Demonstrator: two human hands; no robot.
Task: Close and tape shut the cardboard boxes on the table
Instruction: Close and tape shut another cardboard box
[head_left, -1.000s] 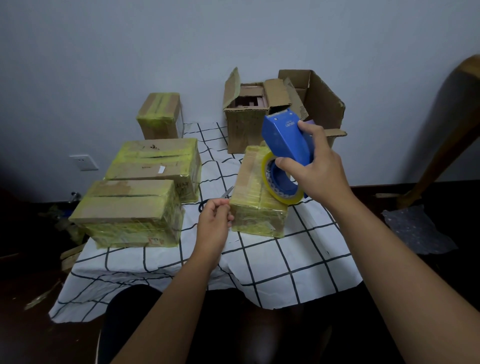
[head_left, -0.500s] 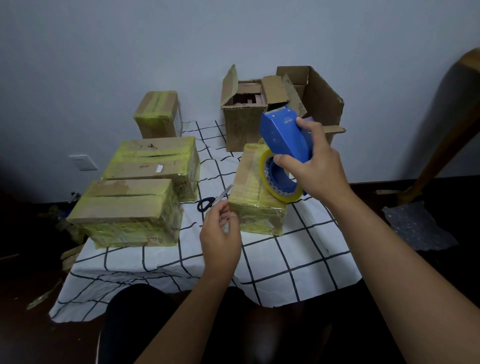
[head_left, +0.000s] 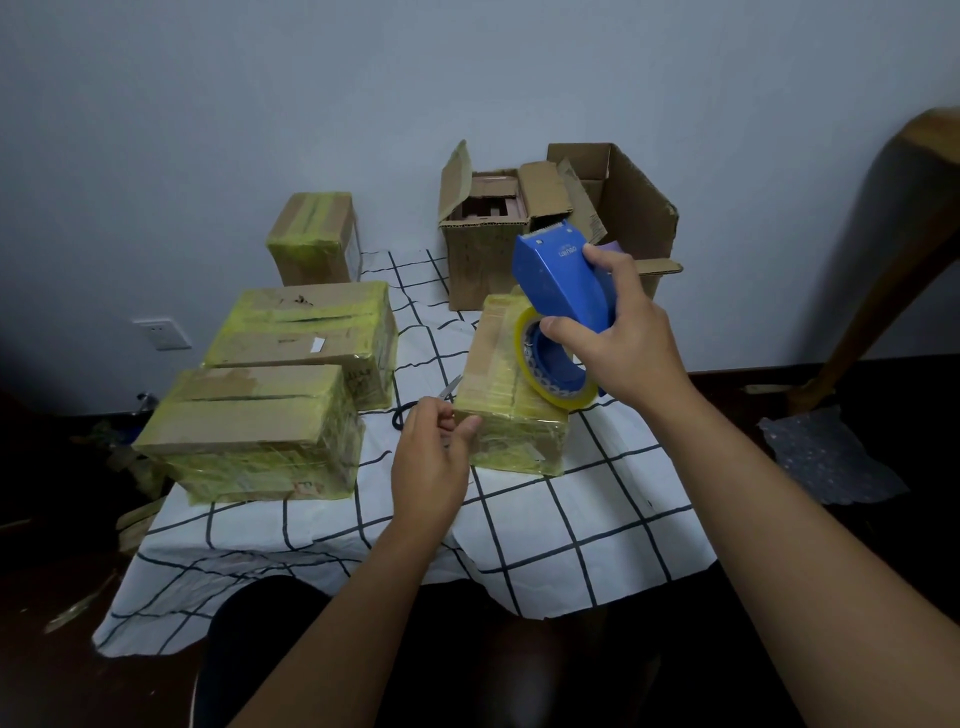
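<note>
Two hands work at the small taped box (head_left: 511, 384), lying lengthwise away from the person. The right hand (head_left: 621, 332) grips the blue tape dispenser (head_left: 563, 291), blade end pointing up and away. The left hand (head_left: 434, 457), back at the box's near corner since half a second ago, seems to pinch tape.

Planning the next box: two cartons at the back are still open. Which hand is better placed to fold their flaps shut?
Left, probably. The left hand holds nothing bulky by the taped box, while the right hand grips the blue tape dispenser.
</note>
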